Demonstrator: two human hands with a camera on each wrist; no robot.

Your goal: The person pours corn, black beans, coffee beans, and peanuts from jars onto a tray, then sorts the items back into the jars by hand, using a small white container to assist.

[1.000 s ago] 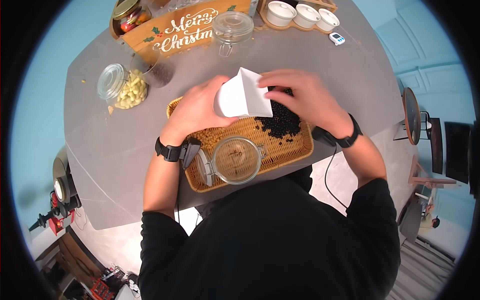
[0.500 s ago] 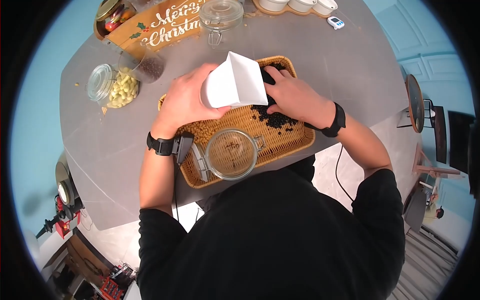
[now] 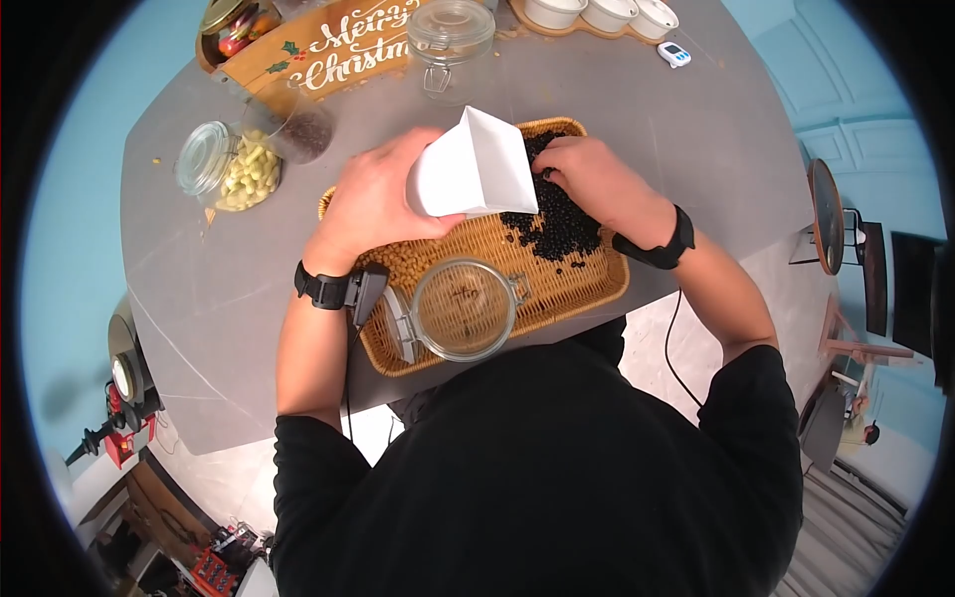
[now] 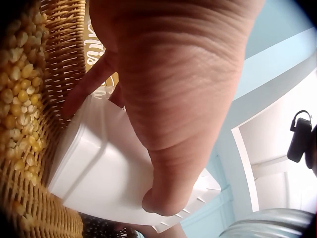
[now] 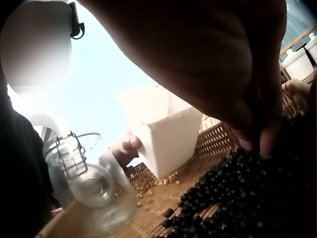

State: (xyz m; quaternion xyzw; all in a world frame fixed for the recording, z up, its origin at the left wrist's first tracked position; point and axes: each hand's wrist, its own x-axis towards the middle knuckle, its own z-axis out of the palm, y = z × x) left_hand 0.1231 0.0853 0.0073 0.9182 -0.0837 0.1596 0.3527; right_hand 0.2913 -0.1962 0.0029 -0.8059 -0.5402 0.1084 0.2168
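In the head view my left hand [image 3: 373, 194] grips a white tapered box [image 3: 448, 179], tilted with its open end towards the right hand. The left wrist view shows the thumb [image 4: 166, 201] along the box's side. My right hand [image 3: 607, 189] is at the pile of black beans [image 3: 562, 229] in the wicker basket [image 3: 547, 298], fingers curled and fingertips together, pinching some beans. Those fingertips [image 5: 267, 144] come down right at the pile in the right wrist view. Yellow corn kernels [image 4: 22, 94] lie at the basket's left. A clip-top glass jar [image 3: 463, 308] lies in the basket's front.
Beyond the basket stand a jar of pale yellow pieces [image 3: 249, 174], a clear container with dark contents [image 3: 303, 134] and another glass jar [image 3: 448, 65]. Farther back are a Christmas-lettered wooden box [image 3: 348, 60], white lidded pots [image 3: 607, 15] and a small timer [image 3: 673, 54].
The right hand has gone from beside the box's mouth down into the black beans, then drawn its fingers together and risen slightly. The left hand still holds the white box over the basket.
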